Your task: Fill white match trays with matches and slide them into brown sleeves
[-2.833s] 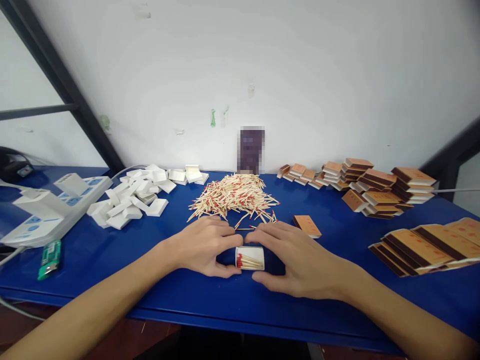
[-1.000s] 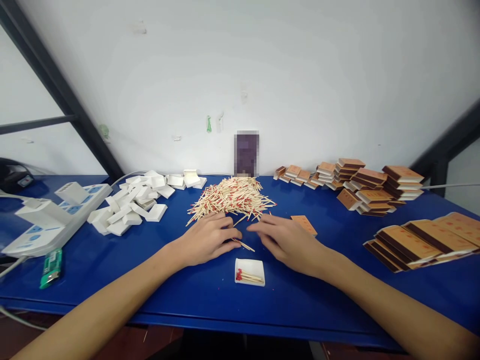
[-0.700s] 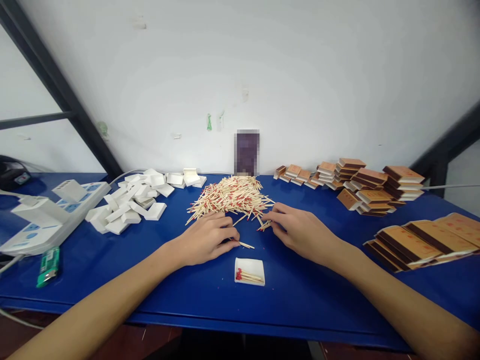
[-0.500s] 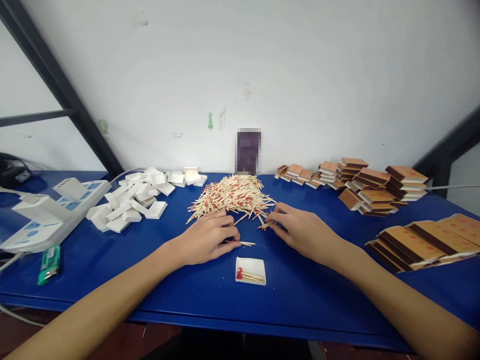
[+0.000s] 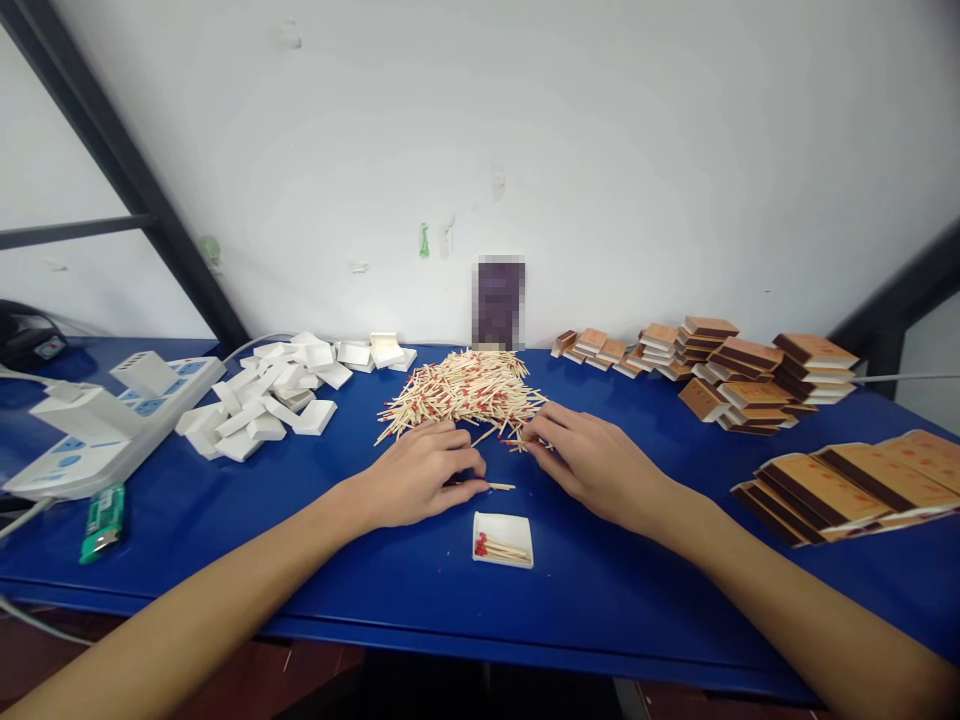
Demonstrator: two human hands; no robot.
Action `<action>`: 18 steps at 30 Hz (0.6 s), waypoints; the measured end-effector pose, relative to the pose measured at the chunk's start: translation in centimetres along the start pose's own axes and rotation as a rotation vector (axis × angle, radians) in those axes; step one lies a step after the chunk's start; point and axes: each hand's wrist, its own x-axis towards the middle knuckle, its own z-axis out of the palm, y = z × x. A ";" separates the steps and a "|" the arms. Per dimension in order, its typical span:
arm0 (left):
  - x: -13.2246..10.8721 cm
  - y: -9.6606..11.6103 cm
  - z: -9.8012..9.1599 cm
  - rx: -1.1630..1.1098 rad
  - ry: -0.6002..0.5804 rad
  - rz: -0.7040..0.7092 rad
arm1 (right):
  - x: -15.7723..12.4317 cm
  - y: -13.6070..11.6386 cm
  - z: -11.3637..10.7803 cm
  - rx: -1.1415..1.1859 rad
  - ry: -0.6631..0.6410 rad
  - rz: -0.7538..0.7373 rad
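Observation:
A heap of loose red-tipped matches [image 5: 465, 388] lies in the middle of the blue table. My left hand [image 5: 431, 468] is in front of it, thumb and fingers closed on a few matches [image 5: 502, 487] whose ends stick out to the right. At the heap's right front edge, my right hand [image 5: 589, 452] has its fingertips pinched together on some matches [image 5: 516, 445]; how many is hidden by the fingers. Nearer to me, a white matchbox tray [image 5: 511, 526] lies with several matches [image 5: 502, 548] in its near part, their red heads to the left.
Many white trays [image 5: 259, 395] are piled at the back left. Orange-brown matchbox sleeves [image 5: 739, 375] stand in stacks at the back right, with more sleeves [image 5: 847, 488] nearer on the right. A power strip [image 5: 161, 425] and a green lighter [image 5: 103, 522] lie on the left.
My right hand has shifted slightly left, against the front edge of the heap. My left hand has edged right, and less of its matches shows.

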 end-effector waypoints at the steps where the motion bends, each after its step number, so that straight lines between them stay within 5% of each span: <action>1: 0.0 0.0 0.0 -0.002 0.026 -0.029 | 0.0 -0.1 0.1 0.023 0.015 -0.006; 6: 0.3 0.2 -0.1 -0.016 0.139 -0.149 | 0.2 -0.9 0.8 0.085 0.010 -0.039; 13: 0.4 0.2 0.0 -0.013 0.142 -0.072 | 0.4 -1.9 1.7 0.144 0.116 -0.106; 18: 0.3 -0.3 0.0 0.000 0.083 -0.072 | 0.3 -1.6 1.7 0.165 0.070 -0.114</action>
